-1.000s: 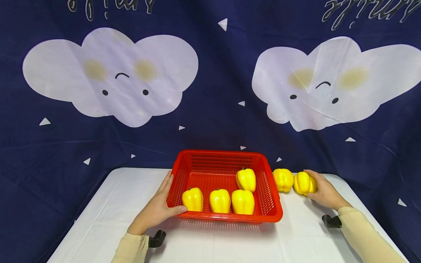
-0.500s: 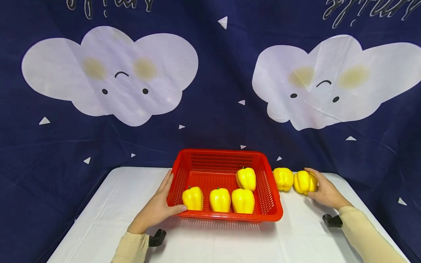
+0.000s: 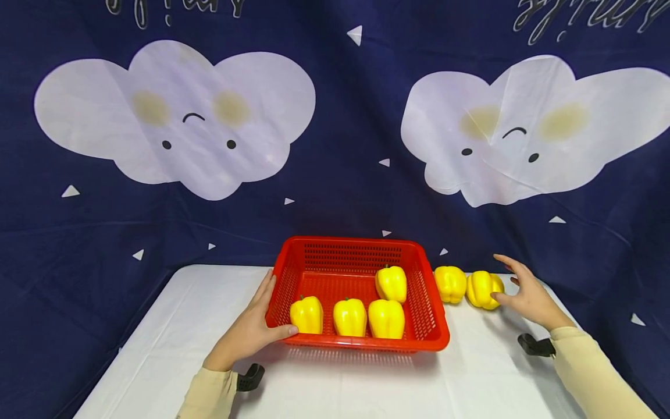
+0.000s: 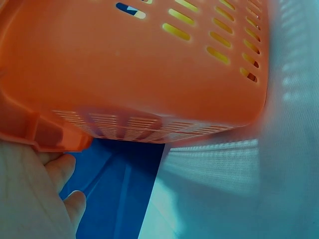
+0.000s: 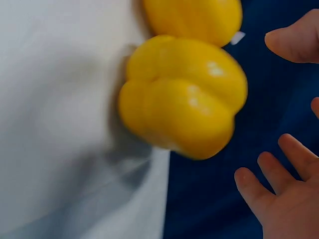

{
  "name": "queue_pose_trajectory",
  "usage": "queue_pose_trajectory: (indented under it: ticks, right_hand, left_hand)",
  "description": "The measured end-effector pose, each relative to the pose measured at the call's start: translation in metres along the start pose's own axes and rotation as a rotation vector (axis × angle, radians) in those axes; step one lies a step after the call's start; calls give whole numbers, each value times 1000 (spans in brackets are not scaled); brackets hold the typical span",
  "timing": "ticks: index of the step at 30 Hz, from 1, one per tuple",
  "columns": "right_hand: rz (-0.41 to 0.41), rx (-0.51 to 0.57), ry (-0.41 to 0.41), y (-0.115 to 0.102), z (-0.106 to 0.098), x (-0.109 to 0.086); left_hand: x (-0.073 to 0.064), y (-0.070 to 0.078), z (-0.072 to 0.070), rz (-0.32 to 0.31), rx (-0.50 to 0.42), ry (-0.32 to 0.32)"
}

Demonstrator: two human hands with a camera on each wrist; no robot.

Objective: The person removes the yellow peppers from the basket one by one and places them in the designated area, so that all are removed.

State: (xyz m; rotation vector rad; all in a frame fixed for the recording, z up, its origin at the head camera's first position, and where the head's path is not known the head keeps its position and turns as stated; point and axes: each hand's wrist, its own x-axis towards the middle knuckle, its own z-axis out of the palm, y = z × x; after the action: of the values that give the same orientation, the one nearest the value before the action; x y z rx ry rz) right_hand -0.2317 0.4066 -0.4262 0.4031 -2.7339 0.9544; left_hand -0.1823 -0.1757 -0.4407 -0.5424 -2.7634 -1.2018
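Note:
A red plastic basket [image 3: 361, 344] with slotted walls stands on the white table. My left hand [image 3: 251, 329] grips its front left corner, thumb over the front rim and fingers along the left side. In the left wrist view, fingertips [image 4: 62, 169] show beneath the basket's rim [image 4: 65, 142]. Outside the basket, to its right, two yellow bell peppers lie side by side. My right hand [image 3: 531, 297], fingers spread and holding nothing, is just right of the outer bell pepper [image 3: 484, 290]. The right wrist view shows that bell pepper [image 5: 184, 97] apart from the spread fingers.
Several yellow bell peppers sit inside the basket, three along its front and one bell pepper [image 3: 391, 284] behind at the right. The other loose bell pepper [image 3: 450, 284] is close against the basket's right wall. A dark blue cloth [image 3: 356, 192] with clouds hangs behind the table [image 3: 366, 390].
My right hand has let go of the outer yellow bell pepper and moved back to the right, its fingers spreading. My left hand and the basket have stayed in place.

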Motion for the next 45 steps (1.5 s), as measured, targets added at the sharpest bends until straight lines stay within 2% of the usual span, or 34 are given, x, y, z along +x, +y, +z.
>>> queue_pose_trajectory:
  ticks: [5, 12, 21, 29, 35, 45]
  right_hand:
    - [-59, 41, 41, -12, -2, 3]
    - [-118, 95, 44, -41, 3, 10]
    - [-140, 157, 24, -74, 12, 18]
    - [-167, 169, 9, -98, 22, 26]
    - [-124, 184, -22, -114, 32, 35]
    - [-40, 279, -84, -133, 52, 48]
  left_hand:
    - [0, -1, 0, 3, -7, 1]
    - [0, -1, -1, -2, -4, 3]
    - [-1, -1, -1, 3, -3, 7]
    - [0, -1, -1, -7, 0, 1]
    - [0, -1, -1, -10, 10, 1]
    - [-1, 0, 0, -3, 14, -3]
